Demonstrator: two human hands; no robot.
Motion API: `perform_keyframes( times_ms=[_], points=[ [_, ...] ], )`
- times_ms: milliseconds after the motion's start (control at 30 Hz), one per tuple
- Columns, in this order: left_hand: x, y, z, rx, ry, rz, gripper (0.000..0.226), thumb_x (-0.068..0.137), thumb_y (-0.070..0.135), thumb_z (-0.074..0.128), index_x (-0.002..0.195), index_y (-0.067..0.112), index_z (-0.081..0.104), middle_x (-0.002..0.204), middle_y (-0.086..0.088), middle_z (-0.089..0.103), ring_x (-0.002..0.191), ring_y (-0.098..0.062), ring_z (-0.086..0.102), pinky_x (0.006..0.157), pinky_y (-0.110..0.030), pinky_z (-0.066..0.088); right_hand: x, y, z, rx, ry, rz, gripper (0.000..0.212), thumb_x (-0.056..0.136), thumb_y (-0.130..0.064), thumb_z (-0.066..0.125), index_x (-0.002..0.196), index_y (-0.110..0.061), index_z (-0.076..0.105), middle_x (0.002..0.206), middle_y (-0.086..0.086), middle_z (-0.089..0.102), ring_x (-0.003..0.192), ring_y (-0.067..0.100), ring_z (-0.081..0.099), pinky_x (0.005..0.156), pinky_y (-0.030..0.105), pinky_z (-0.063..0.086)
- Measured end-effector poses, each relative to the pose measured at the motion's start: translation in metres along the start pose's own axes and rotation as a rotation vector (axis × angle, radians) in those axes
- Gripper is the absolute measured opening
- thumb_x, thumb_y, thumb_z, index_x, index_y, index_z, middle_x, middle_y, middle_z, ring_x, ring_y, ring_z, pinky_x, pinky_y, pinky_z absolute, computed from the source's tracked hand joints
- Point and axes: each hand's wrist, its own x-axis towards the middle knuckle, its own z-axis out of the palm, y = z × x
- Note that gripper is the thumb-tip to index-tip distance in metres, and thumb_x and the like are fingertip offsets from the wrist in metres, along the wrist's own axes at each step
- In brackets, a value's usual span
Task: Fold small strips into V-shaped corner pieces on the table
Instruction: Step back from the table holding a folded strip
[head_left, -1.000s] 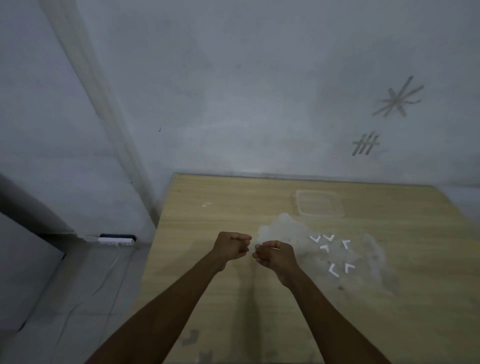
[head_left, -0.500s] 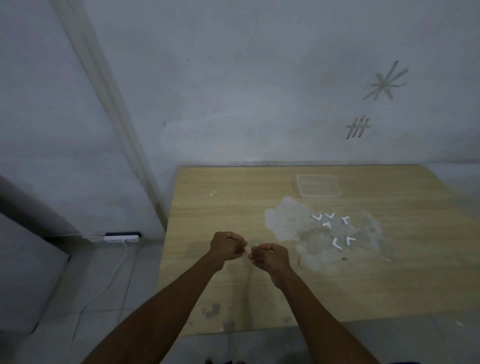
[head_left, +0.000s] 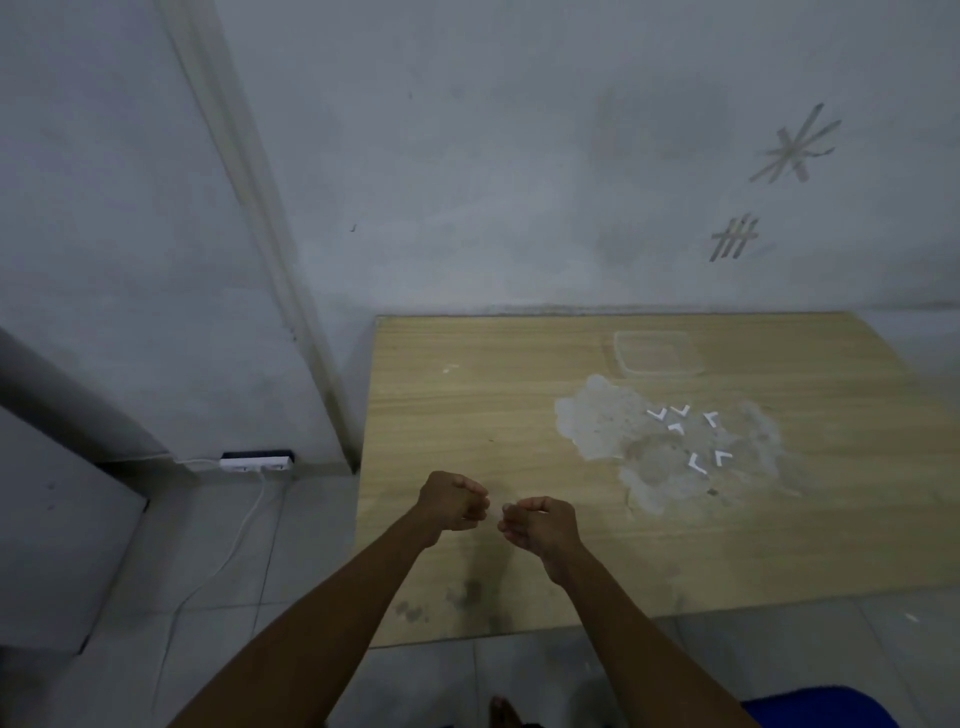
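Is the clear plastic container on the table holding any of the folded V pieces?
No: the clear container near the wall looks empty, while the six white V pieces lie loose on the table's pale worn patch.

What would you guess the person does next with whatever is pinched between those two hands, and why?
Probably finish the crease, then set the piece down with the others. The left hand and right hand are curled, fingertips nearly meeting over the table, with something too small to make out between them. Six folded V pieces already lie to the right.
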Motion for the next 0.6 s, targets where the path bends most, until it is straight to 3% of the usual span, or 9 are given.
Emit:
perform_keyframes(
  times_ms=[200,367,600],
  points=[
    [0.008,-0.010,-0.063,0.079,-0.078,0.012,0.008,0.079,-0.002,0.067,0.075,0.006,0.066,0.077,-0.015,0.067,0.061,-0.021,0.065,0.059,-0.029,0.056,-0.012,0.016,0.058,-0.016,0.039,0.008,0.019,0.080,0.003,0.071,0.082,-0.005,0.053,0.069,0.016,0.065,0.045,0.016,0.064,0.048,0.025,0.055],
    [0.012,-0.025,-0.108,0.179,-0.158,0.002,0.005,0.080,0.001,0.067,0.079,0.005,0.066,0.074,-0.011,0.068,0.062,-0.020,0.066,0.069,-0.034,0.059,-0.031,0.042,0.104,0.050,0.124,0.036,0.020,0.079,0.003,0.071,0.084,-0.004,0.053,0.062,0.012,0.066,0.042,0.015,0.064,0.046,0.024,0.054],
    [-0.002,-0.050,-0.133,0.248,-0.214,-0.057,0.008,0.079,0.001,0.068,0.077,0.008,0.064,0.067,-0.009,0.066,0.049,-0.012,0.064,0.051,-0.024,0.056,-0.061,0.074,0.129,0.108,0.209,0.084,0.019,0.083,0.004,0.066,0.084,-0.007,0.051,0.069,0.013,0.065,0.040,0.014,0.062,0.046,0.022,0.052]
  ],
)
